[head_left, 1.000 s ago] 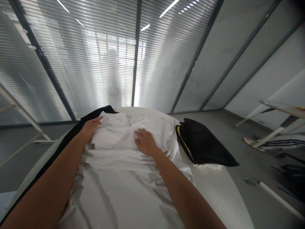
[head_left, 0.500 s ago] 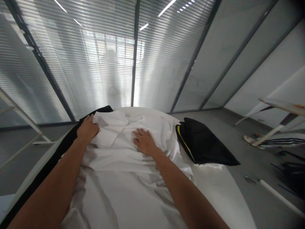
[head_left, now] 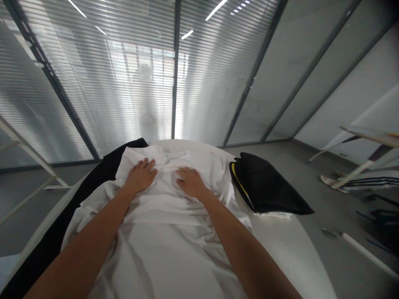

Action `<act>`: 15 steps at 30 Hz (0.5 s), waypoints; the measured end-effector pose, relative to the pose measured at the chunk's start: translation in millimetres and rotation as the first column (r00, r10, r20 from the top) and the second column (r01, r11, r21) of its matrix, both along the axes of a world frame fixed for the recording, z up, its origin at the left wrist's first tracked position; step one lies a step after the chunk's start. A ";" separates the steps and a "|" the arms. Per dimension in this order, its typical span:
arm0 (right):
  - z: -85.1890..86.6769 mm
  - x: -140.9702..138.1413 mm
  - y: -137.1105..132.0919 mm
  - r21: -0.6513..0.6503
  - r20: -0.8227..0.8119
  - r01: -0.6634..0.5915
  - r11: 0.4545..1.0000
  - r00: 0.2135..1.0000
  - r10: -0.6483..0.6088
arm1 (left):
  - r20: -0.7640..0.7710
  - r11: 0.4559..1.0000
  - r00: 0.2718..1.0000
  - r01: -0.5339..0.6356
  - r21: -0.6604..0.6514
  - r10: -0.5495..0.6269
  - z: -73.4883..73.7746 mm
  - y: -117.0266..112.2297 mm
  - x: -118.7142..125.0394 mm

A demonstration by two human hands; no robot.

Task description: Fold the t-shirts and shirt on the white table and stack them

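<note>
A wrinkled white garment [head_left: 162, 245], perhaps a shirt, lies spread over a white table [head_left: 293, 257]. My left hand [head_left: 141, 176] rests palm down on its upper part, fingers stretched out. Close by on the right, my right hand [head_left: 190, 182] also lies flat on the white cloth with its fingers extended. Neither hand grips anything. Dark cloth [head_left: 93, 182] runs along the left side of the garment, partly covered by it and by my left arm. The lower end of the garment leaves the view at the bottom.
A folded black cloth [head_left: 268, 185] with a yellow edge lies on the table at the right, white material under it. A white metal frame [head_left: 34, 155] stands at the left. Beyond the table is a glass partition with blinds [head_left: 124, 104]. Another table [head_left: 370, 135] stands far right.
My left hand has moved right, from the garment's left edge toward the middle, closer to my right hand. The cloth's left side now spreads further left. My right hand has hardly moved.
</note>
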State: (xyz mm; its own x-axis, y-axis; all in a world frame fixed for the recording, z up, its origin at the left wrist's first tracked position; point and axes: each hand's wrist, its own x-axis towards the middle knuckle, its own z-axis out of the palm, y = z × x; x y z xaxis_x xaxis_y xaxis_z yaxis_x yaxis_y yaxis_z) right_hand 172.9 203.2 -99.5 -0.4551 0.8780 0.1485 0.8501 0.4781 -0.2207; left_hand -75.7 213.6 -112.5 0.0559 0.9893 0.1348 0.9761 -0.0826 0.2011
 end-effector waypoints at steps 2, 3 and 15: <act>8.8 9.3 6.4 0.056 -0.039 0.129 0.990 0.991 -0.126 | -0.014 1.000 1.000 -0.017 -0.006 0.017 1.3 -0.1 -1.8; 14.3 15.8 9.8 0.084 -0.061 0.223 0.971 0.974 -0.218 | -0.024 1.000 0.999 -0.022 -0.008 0.022 2.1 -0.2 -1.7; 26.0 88.2 41.7 -0.201 -0.086 0.595 0.778 0.781 -0.619 | -0.082 0.999 0.996 -0.031 0.014 0.032 1.6 -0.8 0.8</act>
